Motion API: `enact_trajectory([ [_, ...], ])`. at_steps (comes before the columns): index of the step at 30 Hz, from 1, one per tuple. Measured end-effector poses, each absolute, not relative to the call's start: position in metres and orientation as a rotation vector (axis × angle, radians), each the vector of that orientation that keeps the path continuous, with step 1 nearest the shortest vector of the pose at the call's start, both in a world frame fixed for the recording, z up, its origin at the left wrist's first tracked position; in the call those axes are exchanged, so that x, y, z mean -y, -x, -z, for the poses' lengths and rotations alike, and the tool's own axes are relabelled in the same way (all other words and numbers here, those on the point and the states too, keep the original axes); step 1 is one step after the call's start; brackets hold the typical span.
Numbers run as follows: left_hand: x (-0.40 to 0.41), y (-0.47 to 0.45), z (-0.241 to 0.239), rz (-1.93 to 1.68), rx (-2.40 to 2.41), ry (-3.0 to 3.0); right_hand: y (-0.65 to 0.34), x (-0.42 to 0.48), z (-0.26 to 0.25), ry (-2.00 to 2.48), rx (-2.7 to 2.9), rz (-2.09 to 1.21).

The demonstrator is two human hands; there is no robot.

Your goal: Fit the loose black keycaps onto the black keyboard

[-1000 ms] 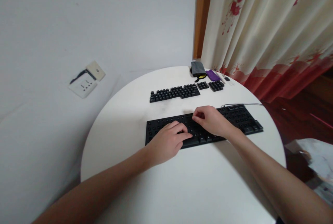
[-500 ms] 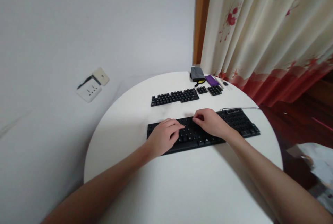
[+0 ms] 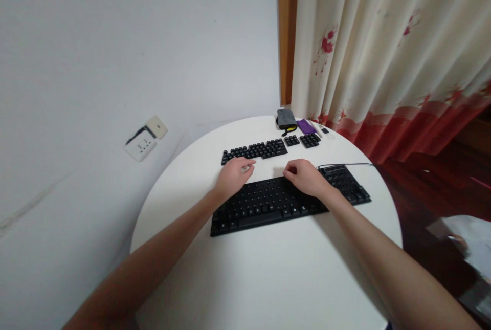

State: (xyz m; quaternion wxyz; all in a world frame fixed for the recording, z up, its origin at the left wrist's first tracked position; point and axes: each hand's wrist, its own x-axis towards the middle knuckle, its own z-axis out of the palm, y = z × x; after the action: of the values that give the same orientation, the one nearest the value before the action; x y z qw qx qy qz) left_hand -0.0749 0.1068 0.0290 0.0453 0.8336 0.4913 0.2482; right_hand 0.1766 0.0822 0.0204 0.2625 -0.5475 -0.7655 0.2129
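Observation:
A black keyboard (image 3: 264, 202) lies on the white round table, with much of its main block bare of keycaps; its bottom row and number pad carry keys. Beyond it, loose black keycaps (image 3: 274, 148) stand grouped in rows. My left hand (image 3: 235, 176) reaches over the keyboard's upper left to the near edge of those rows, index finger stretched out and thumb a little apart. My right hand (image 3: 305, 177) hovers at the keyboard's top edge, its fingers curled into a pinch; whatever may be between the fingertips is too small to make out.
Smaller keycap groups (image 3: 310, 140) sit to the right. Behind them lie a grey pouch (image 3: 286, 119), a purple cloth (image 3: 306, 126) and small slim items. A cable (image 3: 356, 164) runs off the keyboard's back. The wall socket (image 3: 140, 145) is left, the curtain (image 3: 368, 64) right.
My left hand has moved from over the keyboard's keys up and away to the loose keycap rows. My right hand stays pinched near the keyboard's top edge. The view has shifted slightly.

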Motion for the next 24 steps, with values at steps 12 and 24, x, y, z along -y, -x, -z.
enact_trajectory([
  [12,-0.159,0.023,-0.012,-0.578,-1.632,-2.746,-0.186,-0.093,-0.016,1.497,1.994,-0.576],
  [24,-0.162,0.024,0.003,-0.533,-1.620,-2.775,-0.191,-0.099,-0.014,1.458,1.987,-0.577],
])
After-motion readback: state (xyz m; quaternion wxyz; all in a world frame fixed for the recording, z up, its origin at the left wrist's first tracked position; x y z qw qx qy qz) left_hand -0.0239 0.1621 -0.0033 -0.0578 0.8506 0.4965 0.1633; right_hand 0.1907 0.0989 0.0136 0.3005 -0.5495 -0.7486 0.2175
